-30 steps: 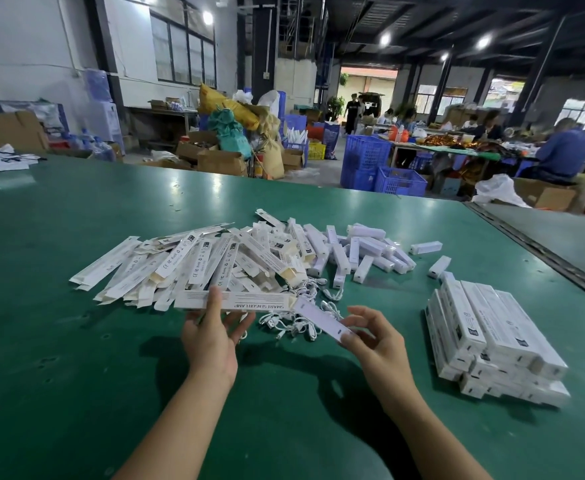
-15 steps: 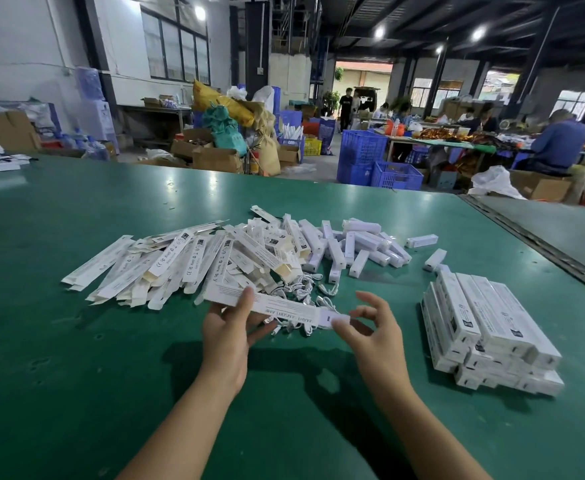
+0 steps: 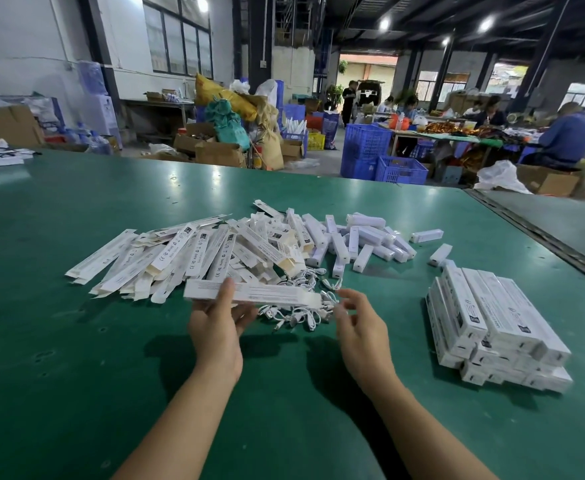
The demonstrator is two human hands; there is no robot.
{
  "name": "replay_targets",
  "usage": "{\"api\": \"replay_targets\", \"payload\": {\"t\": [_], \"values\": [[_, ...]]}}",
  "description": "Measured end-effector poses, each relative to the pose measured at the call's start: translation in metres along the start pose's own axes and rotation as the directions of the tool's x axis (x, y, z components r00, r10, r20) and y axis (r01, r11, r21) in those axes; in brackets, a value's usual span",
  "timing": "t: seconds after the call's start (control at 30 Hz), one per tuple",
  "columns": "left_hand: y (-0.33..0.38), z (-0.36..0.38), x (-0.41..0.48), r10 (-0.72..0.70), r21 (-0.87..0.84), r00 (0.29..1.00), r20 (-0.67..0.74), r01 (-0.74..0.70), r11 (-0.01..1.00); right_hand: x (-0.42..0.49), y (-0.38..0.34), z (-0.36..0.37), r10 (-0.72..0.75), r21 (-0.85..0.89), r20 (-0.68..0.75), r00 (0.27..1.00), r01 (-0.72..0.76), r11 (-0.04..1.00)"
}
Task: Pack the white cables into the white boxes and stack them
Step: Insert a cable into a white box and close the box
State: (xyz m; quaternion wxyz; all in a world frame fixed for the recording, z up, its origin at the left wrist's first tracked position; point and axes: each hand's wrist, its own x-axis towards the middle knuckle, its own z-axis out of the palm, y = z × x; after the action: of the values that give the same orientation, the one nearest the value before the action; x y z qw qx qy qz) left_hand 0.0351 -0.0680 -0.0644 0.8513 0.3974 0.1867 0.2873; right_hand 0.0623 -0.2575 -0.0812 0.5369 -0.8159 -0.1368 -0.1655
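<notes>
My left hand (image 3: 216,329) grips a long white box (image 3: 259,294) by its left part, thumb on top, and holds it level just above the table. My right hand (image 3: 360,323) hovers at the box's right end with its fingers loosely spread and blurred; nothing shows between them. Just behind and under the box lies a tangle of white cables (image 3: 298,315). A heap of flat unfolded white boxes (image 3: 180,258) spreads to the left. Packed white boxes sit in a layered stack (image 3: 491,320) at the right.
Short white blocks (image 3: 370,240) lie scattered behind the cables, two of them loose (image 3: 440,254) near the stack. The green table (image 3: 76,358) meets a second table at a dark seam (image 3: 543,237) on the right. Blue crates (image 3: 401,169) and people working are beyond the far edge.
The box swung from slanted to level and rose slightly in my left hand. My right hand let go of its right end and now hovers beside it.
</notes>
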Motion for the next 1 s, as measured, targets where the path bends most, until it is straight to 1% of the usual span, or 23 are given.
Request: {"api": "replay_targets", "payload": {"t": [0.03, 0.07, 0.1, 0.13, 0.17, 0.33, 0.47, 0.57, 0.67, 0.73, 0.8, 0.87, 0.93, 1.0], "values": [[0.002, -0.001, 0.002, 0.002, -0.016, 0.999, -0.036, -0.002, 1.0, 0.002, 0.003, 0.002, -0.048, -0.244, 0.114, 0.992, 0.074, 0.967], [0.003, -0.003, 0.003, -0.005, -0.027, 0.998, -0.062, 0.003, 1.0, 0.003, 0.007, 0.005, -0.044, -0.449, 0.271, 0.962, 0.167, 0.878], [0.003, -0.004, 0.004, -0.016, -0.033, 0.997, -0.079, 0.014, 0.999, 0.002, 0.01, 0.009, -0.006, -0.572, 0.384, 0.923, 0.243, 0.783], [0.003, -0.005, 0.005, -0.028, -0.036, 0.996, -0.09, 0.025, 0.999, 0.001, 0.01, 0.013, 0.025, -0.635, 0.432, 0.902, 0.284, 0.719], [0.003, -0.006, 0.006, -0.041, -0.038, 0.994, -0.098, 0.037, 0.999, 0.0, 0.01, 0.015, 0.039, -0.658, 0.438, 0.898, 0.291, 0.695], [0.002, -0.007, 0.008, -0.076, -0.033, 0.989, -0.124, 0.072, 0.997, 0.003, 0.009, 0.011, -0.056, -0.566, 0.298, 0.953, 0.224, 0.794], [0.001, -0.009, 0.011, -0.077, -0.02, 0.988, -0.137, 0.075, 0.997, 0.003, 0.003, 0.003, -0.007, -0.515, 0.174, 0.985, 0.097, 0.852], [0.001, -0.009, 0.011, -0.078, -0.015, 0.986, -0.149, 0.076, 0.997, 0.002, 0.003, -0.003, -0.011, -0.437, 0.11, 0.994, 0.058, 0.897], [0.001, -0.009, 0.011, -0.075, -0.009, 0.986, -0.147, 0.074, 0.997, 0.0, 0.0, -0.006, -0.043, -0.446, 0.116, 0.992, 0.091, 0.891], [0.001, -0.009, 0.011, -0.082, -0.013, 0.985, -0.151, 0.081, 0.997, 0.0, -0.002, -0.011, -0.079, -0.421, 0.123, 0.989, 0.124, 0.899], [0.001, -0.009, 0.012, -0.084, -0.015, 0.984, -0.155, 0.083, 0.996, 0.001, -0.001, -0.018, -0.096, -0.406, 0.163, 0.982, 0.156, 0.9], [0.001, -0.009, 0.012, -0.081, -0.01, 0.984, -0.156, 0.081, 0.997, 0.002, 0.002, -0.026, -0.058, -0.457, 0.224, 0.973, 0.157, 0.875], [0.001, -0.009, 0.012, -0.084, -0.012, 0.985, -0.149, 0.083, 0.996, 0.005, 0.006, -0.032, 0.018, -0.517, 0.283, 0.959, 0.137, 0.845], [0.002, -0.009, 0.012, -0.09, -0.006, 0.985, -0.149, 0.09, 0.996, 0.007, 0.008, -0.037, 0.046, -0.532, 0.33, 0.943, 0.145, 0.834]]}}
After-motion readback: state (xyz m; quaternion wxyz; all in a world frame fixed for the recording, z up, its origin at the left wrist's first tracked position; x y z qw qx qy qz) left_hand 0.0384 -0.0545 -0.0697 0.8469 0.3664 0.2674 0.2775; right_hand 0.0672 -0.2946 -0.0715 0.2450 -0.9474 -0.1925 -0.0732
